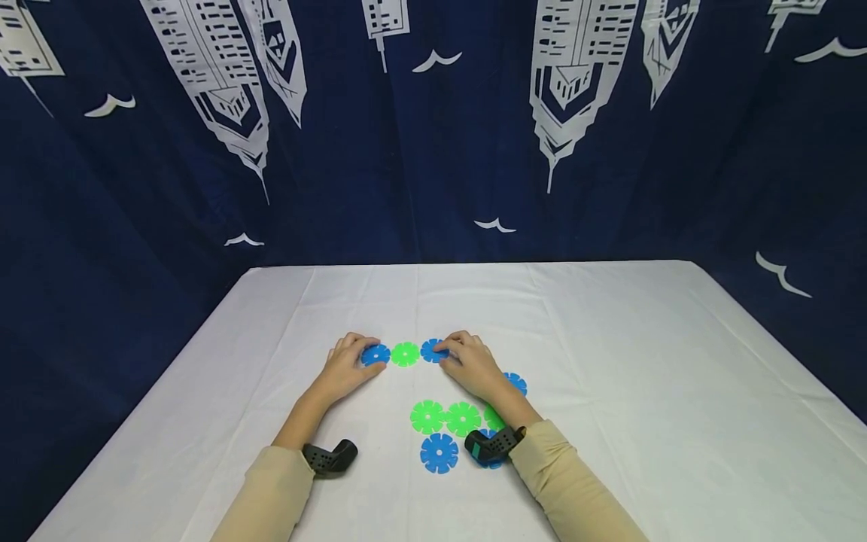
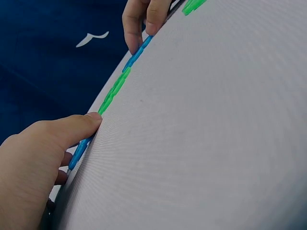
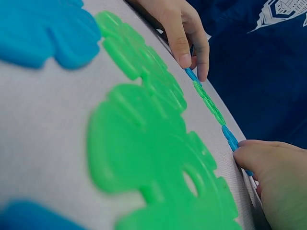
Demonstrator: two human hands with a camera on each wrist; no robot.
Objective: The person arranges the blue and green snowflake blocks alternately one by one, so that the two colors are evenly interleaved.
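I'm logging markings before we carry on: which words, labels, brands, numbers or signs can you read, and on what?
None can be read in any view.
Blue flower-shaped discs and green flower-shaped discs: no lettering visible.
Navy curtain: white skyscraper prints, no legible characters.
Black wrist devices: too small to tell whether they bear markings; the teal patch on the right one shows nothing readable.

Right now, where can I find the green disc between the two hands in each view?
Head: the green disc lies below centre, slightly left.
Left wrist: the green disc is left of centre, nearly edge-on.
Right wrist: the green disc is right of centre, nearly edge-on.
Shared landmark: the right hand, gripping a neighbouring blue disc.
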